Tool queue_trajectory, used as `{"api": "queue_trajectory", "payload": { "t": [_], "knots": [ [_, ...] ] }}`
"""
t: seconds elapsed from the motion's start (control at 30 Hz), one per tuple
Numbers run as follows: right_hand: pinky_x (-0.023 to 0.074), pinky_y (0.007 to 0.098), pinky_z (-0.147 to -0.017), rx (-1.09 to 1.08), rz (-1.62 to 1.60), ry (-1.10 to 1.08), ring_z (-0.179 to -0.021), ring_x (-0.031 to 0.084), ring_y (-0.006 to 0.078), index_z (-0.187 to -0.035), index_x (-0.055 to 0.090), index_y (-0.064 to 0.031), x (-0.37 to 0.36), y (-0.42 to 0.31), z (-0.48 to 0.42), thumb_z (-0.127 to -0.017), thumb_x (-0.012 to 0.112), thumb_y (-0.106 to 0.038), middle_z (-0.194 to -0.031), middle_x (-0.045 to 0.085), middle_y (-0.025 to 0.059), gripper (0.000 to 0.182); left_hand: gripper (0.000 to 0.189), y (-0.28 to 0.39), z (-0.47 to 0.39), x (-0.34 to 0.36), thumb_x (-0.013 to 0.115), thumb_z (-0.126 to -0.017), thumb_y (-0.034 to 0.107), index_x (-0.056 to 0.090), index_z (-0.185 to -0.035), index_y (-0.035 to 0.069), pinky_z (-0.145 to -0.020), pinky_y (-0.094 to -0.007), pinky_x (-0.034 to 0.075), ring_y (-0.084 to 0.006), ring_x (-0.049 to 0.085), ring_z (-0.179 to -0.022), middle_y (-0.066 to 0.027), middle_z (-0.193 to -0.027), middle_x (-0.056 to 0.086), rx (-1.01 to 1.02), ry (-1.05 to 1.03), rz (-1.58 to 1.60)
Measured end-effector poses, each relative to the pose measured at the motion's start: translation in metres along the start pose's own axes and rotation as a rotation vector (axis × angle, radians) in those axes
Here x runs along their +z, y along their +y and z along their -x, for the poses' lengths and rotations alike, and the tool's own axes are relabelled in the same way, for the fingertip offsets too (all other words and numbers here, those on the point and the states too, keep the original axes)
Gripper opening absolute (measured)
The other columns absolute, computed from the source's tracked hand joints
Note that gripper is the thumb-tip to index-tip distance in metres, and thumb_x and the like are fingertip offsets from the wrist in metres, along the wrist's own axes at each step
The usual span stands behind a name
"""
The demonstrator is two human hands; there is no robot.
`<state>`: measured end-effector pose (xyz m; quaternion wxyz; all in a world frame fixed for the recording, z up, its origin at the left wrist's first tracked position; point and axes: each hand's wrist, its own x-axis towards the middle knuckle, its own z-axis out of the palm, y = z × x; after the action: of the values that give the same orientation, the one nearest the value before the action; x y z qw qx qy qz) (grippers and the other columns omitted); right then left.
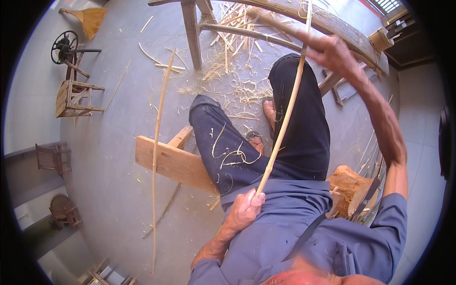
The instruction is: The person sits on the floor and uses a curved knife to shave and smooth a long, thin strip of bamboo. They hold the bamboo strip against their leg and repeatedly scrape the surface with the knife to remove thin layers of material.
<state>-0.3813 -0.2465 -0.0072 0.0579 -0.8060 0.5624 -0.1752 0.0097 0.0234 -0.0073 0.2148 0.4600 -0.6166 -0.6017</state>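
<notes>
A long pale strip of split wood or bamboo (285,123) runs up across my lap. My left hand (245,210) is closed around its lower end at my waist. My right hand (331,53) is raised at the upper right, by the strip's upper part near the workbench. Motion blurs this hand and a slender tan shape reaching from it to the upper left; whether that is a finger or a tool, and how the hand meets the strip, cannot be told. Curled shavings (235,156) lie on my dark trousers.
A wooden workbench (342,32) stands ahead, with wood strips (235,21) and shavings beneath. I sit by a wooden plank bench (178,164), crossed by a long thin pole (156,142). A chopping block (349,188) is at right; a small wooden stool (76,99) stands left.
</notes>
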Motion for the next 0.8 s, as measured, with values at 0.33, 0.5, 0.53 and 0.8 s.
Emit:
{"api": "queue_trajectory", "payload": {
  "t": [0.33,0.5,0.53,0.8],
  "knots": [
    [0.0461,0.0291,-0.041,-0.318,0.127,0.035,-0.047,0.053,0.0153,-0.137,0.061,-0.0229,-0.016,-0.049,0.026,-0.089,0.071,-0.033,-0.064,0.059,0.0075,0.05,0.036,0.015,0.003,-0.003,0.051,-0.104,0.026,0.054,-0.08,-0.001,-0.051,-0.0414,0.043,-0.034,0.056,-0.05,-0.015,-0.055,0.052,-0.218,-0.074,0.028],
    [0.0567,0.0271,-0.052,0.003,-0.072,0.098,-0.052,0.063,0.0151,-0.133,0.065,-0.0106,0.001,0.028,-0.035,-0.086,0.072,-0.033,-0.078,0.074,0.0145,0.052,0.04,-0.004,0.016,-0.017,0.047,-0.105,0.035,0.054,-0.087,0.001,-0.045,-0.0331,0.039,-0.0226,0.048,-0.044,-0.009,-0.056,0.05,-0.272,-0.169,0.253],
    [0.0574,0.0276,-0.054,0.041,-0.045,0.062,-0.052,0.064,0.0153,-0.133,0.064,-0.0108,-0.002,0.019,-0.037,-0.085,0.072,-0.032,-0.08,0.075,0.0152,0.053,0.04,-0.009,0.019,-0.023,0.046,-0.106,0.037,0.055,-0.089,0.002,-0.044,-0.0297,0.038,-0.0186,0.046,-0.043,-0.0064,-0.056,0.048,-0.421,-0.225,0.474],
    [0.0553,0.0376,-0.058,0.022,0.035,0.121,-0.055,0.066,0.0238,-0.135,0.063,-0.0104,-0.012,0.014,-0.036,-0.085,0.07,-0.038,-0.066,0.068,0.016,0.058,0.047,0.02,-0.124,0.005,0.031,-0.108,0.047,0.05,-0.106,0.004,-0.038,-0.0218,0.031,-0.0088,0.036,-0.038,0.0028,-0.054,0.039,-0.21,-0.34,1.016]
  ]
}}
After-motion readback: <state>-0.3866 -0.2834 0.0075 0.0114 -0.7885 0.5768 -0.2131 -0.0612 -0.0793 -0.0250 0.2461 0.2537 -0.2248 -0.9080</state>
